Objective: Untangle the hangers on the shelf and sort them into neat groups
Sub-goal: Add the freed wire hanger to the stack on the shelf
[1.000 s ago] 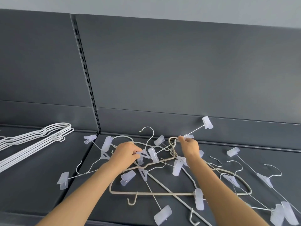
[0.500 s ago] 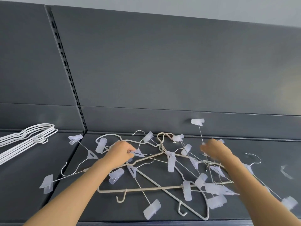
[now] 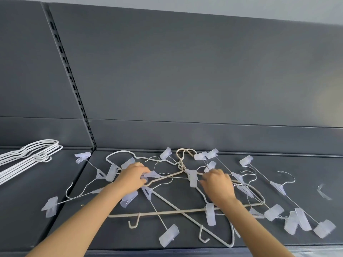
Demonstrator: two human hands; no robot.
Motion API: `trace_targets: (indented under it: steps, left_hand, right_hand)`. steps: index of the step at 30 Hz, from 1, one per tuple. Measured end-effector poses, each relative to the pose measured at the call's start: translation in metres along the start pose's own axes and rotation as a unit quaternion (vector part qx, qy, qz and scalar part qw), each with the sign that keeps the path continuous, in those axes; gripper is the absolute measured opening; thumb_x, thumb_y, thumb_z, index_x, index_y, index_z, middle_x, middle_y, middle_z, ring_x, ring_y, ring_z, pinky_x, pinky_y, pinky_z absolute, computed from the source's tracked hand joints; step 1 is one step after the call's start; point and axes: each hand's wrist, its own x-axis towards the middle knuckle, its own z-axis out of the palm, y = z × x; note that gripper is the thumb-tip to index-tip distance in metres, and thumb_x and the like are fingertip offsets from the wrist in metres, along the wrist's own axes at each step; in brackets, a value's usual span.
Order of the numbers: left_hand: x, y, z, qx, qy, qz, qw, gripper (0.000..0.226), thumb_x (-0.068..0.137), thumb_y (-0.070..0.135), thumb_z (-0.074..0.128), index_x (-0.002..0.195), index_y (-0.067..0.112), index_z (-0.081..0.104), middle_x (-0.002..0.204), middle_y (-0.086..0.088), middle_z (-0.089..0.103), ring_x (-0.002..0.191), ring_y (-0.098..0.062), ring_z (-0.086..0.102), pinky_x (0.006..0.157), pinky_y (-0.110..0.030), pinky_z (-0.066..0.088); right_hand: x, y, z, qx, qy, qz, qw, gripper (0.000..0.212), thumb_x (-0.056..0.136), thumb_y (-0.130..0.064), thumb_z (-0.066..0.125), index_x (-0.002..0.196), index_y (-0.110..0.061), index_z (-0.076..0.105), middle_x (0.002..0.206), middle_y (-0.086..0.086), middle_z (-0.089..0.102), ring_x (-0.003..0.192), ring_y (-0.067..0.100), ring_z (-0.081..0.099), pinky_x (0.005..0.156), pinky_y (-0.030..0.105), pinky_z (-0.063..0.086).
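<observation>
A tangle of hangers covers the dark grey shelf: wire clip hangers with translucent clips and beige coated hangers crossing each other. My left hand is closed on the middle of a clip hanger in the left of the heap. My right hand rests fingers-down on the wires right of a translucent clip; what it grips is hidden. More clip hangers lie spread to the right.
A neat stack of white wire hangers lies on the neighbouring shelf section at far left. A slotted upright divides the grey back panels. The shelf's front edge runs along the bottom.
My right hand has come back left from the right-hand hangers to the middle of the heap. A clip hanger it lifted now lies at the right. My left hand has kept its grip.
</observation>
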Motion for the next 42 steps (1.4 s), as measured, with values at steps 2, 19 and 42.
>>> trace_targets:
  steps: [2,19,42]
  left_hand:
    - [0.000,0.001,0.002,-0.014,0.005,0.002,1.000,0.025,0.088,0.008,0.049,0.107,0.014,0.063,0.116,-0.002,0.051,0.100,-0.020,0.052,0.079,-0.028,0.042]
    - [-0.013,-0.024,-0.022,0.000,0.071,-0.001,0.997,0.022,0.089,0.005,0.051,0.098,0.009,0.071,0.119,-0.004,0.046,0.101,-0.025,0.056,0.091,-0.038,0.046]
    - [-0.020,-0.048,-0.019,-0.007,0.071,-0.029,0.997,0.019,0.081,0.007,0.056,0.065,0.002,0.064,0.100,-0.003,0.054,0.086,-0.024,0.060,0.079,-0.038,0.049]
  right_hand:
    - [0.000,-0.008,0.006,-0.014,-0.020,-0.013,1.000,0.026,0.087,-0.013,0.044,0.062,-0.014,0.050,0.070,0.003,0.049,0.082,0.028,0.044,0.072,0.031,0.029]
    - [0.015,0.061,0.006,-0.027,0.016,0.169,0.985,0.022,0.084,-0.006,0.047,0.094,-0.001,0.066,0.101,0.016,0.065,0.097,0.034,0.058,0.075,0.031,0.043]
    - [0.068,-0.044,0.003,0.243,-0.104,0.060,0.962,0.024,0.089,-0.013,0.042,0.076,-0.003,0.059,0.066,0.003,0.048,0.063,0.022,0.041,0.060,0.025,0.035]
